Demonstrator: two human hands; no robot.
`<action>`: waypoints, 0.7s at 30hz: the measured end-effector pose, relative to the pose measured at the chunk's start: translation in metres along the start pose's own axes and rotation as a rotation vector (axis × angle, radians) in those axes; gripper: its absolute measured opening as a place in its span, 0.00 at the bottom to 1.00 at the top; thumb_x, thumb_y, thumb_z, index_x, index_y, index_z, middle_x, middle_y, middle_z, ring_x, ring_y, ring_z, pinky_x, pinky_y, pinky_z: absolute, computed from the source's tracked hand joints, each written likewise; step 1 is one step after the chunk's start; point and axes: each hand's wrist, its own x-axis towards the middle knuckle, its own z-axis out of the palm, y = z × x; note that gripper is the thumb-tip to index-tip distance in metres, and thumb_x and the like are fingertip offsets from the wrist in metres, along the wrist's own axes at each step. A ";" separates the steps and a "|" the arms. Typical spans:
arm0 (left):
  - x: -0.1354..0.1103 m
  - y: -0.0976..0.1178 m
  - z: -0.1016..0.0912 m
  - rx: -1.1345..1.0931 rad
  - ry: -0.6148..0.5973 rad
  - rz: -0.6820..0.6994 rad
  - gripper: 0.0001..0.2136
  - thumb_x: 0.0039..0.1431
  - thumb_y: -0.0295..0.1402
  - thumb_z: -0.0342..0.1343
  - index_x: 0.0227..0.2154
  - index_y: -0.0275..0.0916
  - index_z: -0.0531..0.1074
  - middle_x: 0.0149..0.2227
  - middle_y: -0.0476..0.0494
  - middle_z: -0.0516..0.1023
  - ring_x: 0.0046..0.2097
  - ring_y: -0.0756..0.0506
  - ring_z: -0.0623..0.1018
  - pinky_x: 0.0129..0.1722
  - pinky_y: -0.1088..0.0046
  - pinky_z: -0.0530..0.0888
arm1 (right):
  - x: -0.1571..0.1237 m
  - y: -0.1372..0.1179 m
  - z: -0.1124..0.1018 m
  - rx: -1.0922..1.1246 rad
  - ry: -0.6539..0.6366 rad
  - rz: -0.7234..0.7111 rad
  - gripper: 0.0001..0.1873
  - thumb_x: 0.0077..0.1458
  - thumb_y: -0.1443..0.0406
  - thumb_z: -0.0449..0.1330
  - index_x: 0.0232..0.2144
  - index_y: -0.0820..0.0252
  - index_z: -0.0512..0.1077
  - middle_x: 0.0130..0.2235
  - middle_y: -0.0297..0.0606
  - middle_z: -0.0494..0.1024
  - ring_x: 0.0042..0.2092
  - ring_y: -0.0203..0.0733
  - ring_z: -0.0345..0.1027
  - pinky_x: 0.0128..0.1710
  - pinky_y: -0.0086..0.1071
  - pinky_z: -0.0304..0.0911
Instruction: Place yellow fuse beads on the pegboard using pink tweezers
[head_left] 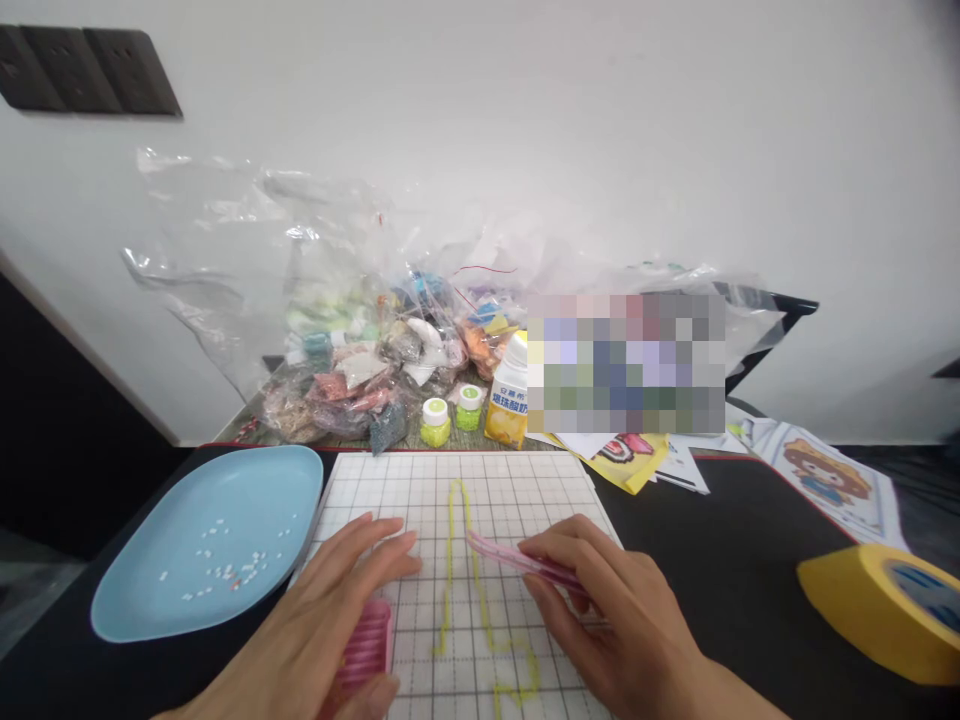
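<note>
The right hand [611, 605] is pinching pink tweezers [517, 560] between thumb and fingers, and their long axis is running leftward and slightly away from the person. The tip is meeting the right strand of a yellow-green line [449, 575], apparently small beads, just below its narrow far bend; whether the tip is gripping a bead, I cannot tell. The line is lying left of the right hand on a white gridded board [536, 485], stretching mainly away from the person and curling rightward at the near end. Through the tweezers, the right hand is the one reaching it.

The left hand [322, 610] is spreading its fingers short of the left strand, with a pink ridged tray [369, 635] sitting under the palm; whether it is holding the tray is unclear.

Further out, a blue plate [154, 545] is carrying scattered white beads [225, 573] on the left, a yellow roll [862, 610] is resting far right, and two small jars [435, 428] are standing behind the board.
</note>
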 end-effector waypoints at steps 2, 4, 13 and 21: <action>0.000 0.000 -0.001 -0.001 -0.004 -0.001 0.27 0.63 0.42 0.55 0.64 0.49 0.58 0.62 0.45 0.68 0.62 0.36 0.68 0.58 0.59 0.70 | 0.000 0.000 0.000 0.003 -0.008 0.002 0.06 0.62 0.70 0.53 0.42 0.61 0.67 0.31 0.36 0.74 0.24 0.31 0.65 0.20 0.24 0.63; 0.000 0.000 -0.001 -0.004 -0.010 -0.007 0.28 0.63 0.42 0.56 0.64 0.49 0.58 0.63 0.45 0.67 0.62 0.36 0.68 0.58 0.59 0.70 | -0.001 0.001 0.000 0.008 -0.016 0.003 0.06 0.63 0.70 0.52 0.42 0.61 0.67 0.31 0.36 0.74 0.26 0.33 0.68 0.22 0.25 0.64; -0.006 -0.001 0.004 0.027 -0.062 -0.006 0.30 0.66 0.41 0.52 0.67 0.44 0.51 0.66 0.41 0.62 0.64 0.35 0.64 0.58 0.55 0.67 | -0.002 0.002 0.001 0.008 -0.037 0.014 0.06 0.63 0.70 0.52 0.42 0.62 0.67 0.30 0.36 0.75 0.24 0.32 0.67 0.20 0.25 0.63; -0.006 0.002 0.005 0.025 -0.063 -0.023 0.28 0.68 0.43 0.49 0.66 0.41 0.52 0.67 0.40 0.60 0.65 0.36 0.63 0.59 0.57 0.67 | -0.002 0.002 0.001 0.005 -0.056 0.006 0.07 0.63 0.71 0.52 0.42 0.62 0.68 0.32 0.39 0.75 0.26 0.33 0.69 0.20 0.23 0.63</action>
